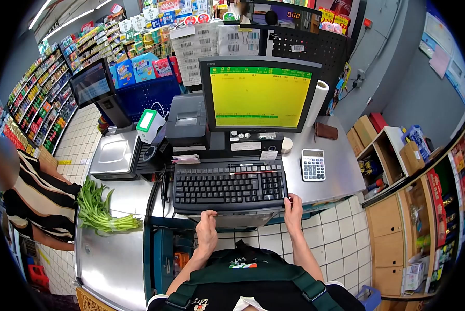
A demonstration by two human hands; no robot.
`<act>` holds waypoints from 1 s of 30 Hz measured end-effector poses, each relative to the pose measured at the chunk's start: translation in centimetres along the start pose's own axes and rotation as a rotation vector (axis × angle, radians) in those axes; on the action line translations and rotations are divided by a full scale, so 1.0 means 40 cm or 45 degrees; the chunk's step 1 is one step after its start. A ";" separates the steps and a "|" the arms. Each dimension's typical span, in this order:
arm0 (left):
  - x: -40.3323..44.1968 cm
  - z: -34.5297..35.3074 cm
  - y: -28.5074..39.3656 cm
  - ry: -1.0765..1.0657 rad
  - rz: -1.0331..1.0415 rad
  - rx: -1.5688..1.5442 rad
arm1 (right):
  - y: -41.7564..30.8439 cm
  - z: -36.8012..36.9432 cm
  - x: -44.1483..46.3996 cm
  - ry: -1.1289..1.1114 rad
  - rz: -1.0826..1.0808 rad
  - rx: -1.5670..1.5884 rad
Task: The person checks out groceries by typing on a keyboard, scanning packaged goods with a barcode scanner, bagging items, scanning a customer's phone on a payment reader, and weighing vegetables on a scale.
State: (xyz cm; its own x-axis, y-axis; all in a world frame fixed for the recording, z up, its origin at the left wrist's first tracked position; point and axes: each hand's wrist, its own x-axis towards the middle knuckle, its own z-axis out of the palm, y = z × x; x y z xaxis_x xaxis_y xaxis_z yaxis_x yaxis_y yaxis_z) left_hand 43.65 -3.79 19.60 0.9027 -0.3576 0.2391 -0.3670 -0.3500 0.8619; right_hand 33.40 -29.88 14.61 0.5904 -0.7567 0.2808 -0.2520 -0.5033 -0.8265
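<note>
My left hand (206, 232) is at the front edge of the black keyboard (227, 185), left of its middle. Its fingers are curled together, and whatever they may hold is hidden. By the keyboard's right front corner is my right hand (293, 211), fingers stretched up and thumb apart, touching or very near the edge. A thin red and dark pen-like stick (248, 171) lies along the keyboard's top. Behind it stands a monitor (257, 96) with a yellow and green screen. The calculator (314, 165) rests to the right of the keyboard.
Green leafy vegetables (105, 210) lie on the steel counter (108, 256) at left, beside a person in a striped top (43, 199). A weighing scale (114, 154), printer (188, 123) and green-lit box (149, 124) stand behind. A brown pouch (325, 131) sits right; wooden cabinets (387, 243) stand beyond.
</note>
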 end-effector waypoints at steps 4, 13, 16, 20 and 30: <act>-0.004 -0.005 0.001 -0.017 -0.084 0.132 | -0.001 -0.001 0.001 0.004 -0.006 -0.013; -0.012 0.007 -0.036 -0.141 0.018 0.189 | -0.004 -0.004 0.001 -0.008 0.008 -0.028; -0.016 0.007 -0.029 -0.165 0.098 0.238 | 0.001 -0.001 -0.001 -0.010 0.018 -0.003; -0.012 0.006 -0.012 -0.189 0.215 0.383 | 0.003 -0.001 -0.001 -0.018 0.019 -0.004; -0.013 -0.006 -0.015 -0.702 -0.068 0.692 | -0.008 -0.005 -0.001 -0.031 0.066 0.008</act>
State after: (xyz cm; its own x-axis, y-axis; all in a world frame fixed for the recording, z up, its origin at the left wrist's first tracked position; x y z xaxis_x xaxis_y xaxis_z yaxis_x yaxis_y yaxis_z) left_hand 43.47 -3.19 19.04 0.7322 -0.6578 -0.1765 -0.5137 -0.7035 0.4911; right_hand 33.31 -29.78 14.97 0.5951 -0.7713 0.2256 -0.2781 -0.4610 -0.8427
